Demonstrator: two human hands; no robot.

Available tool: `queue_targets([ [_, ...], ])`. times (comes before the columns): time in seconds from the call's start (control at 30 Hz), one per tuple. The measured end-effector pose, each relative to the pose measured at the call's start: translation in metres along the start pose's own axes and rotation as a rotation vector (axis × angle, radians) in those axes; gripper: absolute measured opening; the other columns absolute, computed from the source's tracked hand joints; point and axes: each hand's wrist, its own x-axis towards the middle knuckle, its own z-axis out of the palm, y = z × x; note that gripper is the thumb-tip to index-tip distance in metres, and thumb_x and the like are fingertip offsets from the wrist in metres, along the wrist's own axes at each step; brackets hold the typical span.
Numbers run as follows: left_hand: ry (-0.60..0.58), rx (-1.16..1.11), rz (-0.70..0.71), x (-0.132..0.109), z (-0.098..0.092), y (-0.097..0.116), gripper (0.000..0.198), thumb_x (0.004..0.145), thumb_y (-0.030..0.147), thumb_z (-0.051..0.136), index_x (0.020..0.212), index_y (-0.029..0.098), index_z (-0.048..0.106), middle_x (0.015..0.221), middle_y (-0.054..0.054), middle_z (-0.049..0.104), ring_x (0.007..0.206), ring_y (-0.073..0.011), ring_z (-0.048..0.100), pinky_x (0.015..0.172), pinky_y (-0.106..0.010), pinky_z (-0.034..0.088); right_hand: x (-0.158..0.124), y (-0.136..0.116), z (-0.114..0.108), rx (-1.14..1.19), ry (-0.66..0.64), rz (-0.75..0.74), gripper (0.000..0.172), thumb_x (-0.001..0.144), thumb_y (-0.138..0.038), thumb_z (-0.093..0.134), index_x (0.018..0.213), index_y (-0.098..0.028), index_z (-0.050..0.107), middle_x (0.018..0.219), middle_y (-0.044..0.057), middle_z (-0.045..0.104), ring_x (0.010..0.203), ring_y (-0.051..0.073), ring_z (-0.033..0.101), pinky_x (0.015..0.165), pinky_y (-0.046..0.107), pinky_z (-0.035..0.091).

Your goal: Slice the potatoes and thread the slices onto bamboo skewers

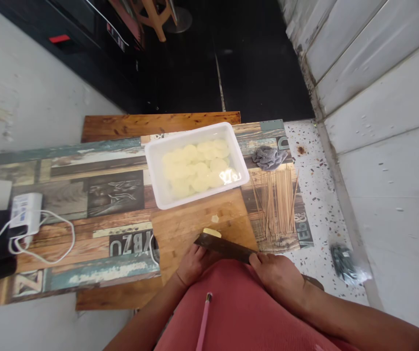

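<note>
My right hand point(280, 275) is closed around a large kitchen knife point(227, 247), its handle end showing beyond the wrist. The dark blade slants across the near part of a wooden cutting board point(180, 226). A pale yellow potato slice point(212, 232) rests against the blade's far side. Close to the blade's tip, my left hand point(193, 263) has its fingers curled in on the potato, mostly hidden behind the blade and my shirt. Past the board stands a white plastic tub point(151, 168) with many potato slices point(195, 168) in clear liquid.
Thin wooden skewers point(282, 202) lie right of the board, below a crumpled grey cloth point(269, 157). A white power strip point(27, 212) with cables sits at the table's left. A plastic bag point(346, 265) lies on the speckled surface at right, beside a tiled wall point(395, 146).
</note>
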Motion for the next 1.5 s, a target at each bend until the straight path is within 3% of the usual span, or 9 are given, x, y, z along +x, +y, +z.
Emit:
queue_targets([
  [0.43,0.001,0.001,0.01,0.002,-0.001,0.0,0.026,0.088,0.022,0.036,0.096,0.018,0.061,0.086,-0.009,0.056,0.077,-0.0179,0.053,0.067,-0.029,0.047,0.006,0.002,-0.004,-0.005,-0.098,0.004,0.006,0.082,-0.013,0.048,0.08,-0.016,0.053,0.063,0.003,0.063,0.05,0.015,0.058,0.042,0.026,0.024],
  [0.77,-0.017,0.037,0.033,-0.004,0.003,-0.001,0.026,0.087,0.024,0.038,0.099,0.019,0.061,0.089,-0.01,0.056,0.084,-0.0207,0.053,0.068,-0.031,0.048,0.015,0.002,-0.009,-0.048,-0.207,0.012,0.014,0.077,-0.005,0.046,0.083,-0.015,0.056,0.064,0.004,0.066,0.051,0.018,0.061,0.039,0.025,0.026],
  [1.1,0.001,0.094,0.108,-0.005,0.003,-0.002,0.025,0.086,0.019,0.04,0.097,0.017,0.063,0.101,-0.012,0.057,0.097,-0.0248,0.051,0.073,-0.034,0.048,0.02,0.003,0.003,-0.054,-0.135,0.014,0.014,0.075,-0.002,0.048,0.079,-0.013,0.056,0.056,0.004,0.064,0.046,0.017,0.06,0.037,0.026,0.021],
  [1.37,0.01,0.083,0.132,0.0,-0.001,-0.001,0.025,0.085,0.023,0.043,0.098,0.015,0.063,0.104,-0.013,0.057,0.101,-0.0274,0.049,0.075,-0.035,0.049,0.03,0.0,0.017,-0.053,-0.169,0.031,0.014,0.077,-0.006,0.046,0.081,-0.012,0.057,0.059,0.007,0.065,0.049,0.019,0.06,0.039,0.024,0.03],
  [1.5,0.033,0.088,0.137,0.002,-0.001,-0.001,0.031,0.086,0.021,0.04,0.11,0.013,0.058,0.104,-0.013,0.058,0.105,-0.0268,0.048,0.079,-0.036,0.048,0.042,0.003,0.03,-0.031,-0.157,0.027,0.016,0.079,-0.007,0.044,0.084,-0.011,0.058,0.062,0.009,0.065,0.052,0.018,0.06,0.044,0.024,0.035],
])
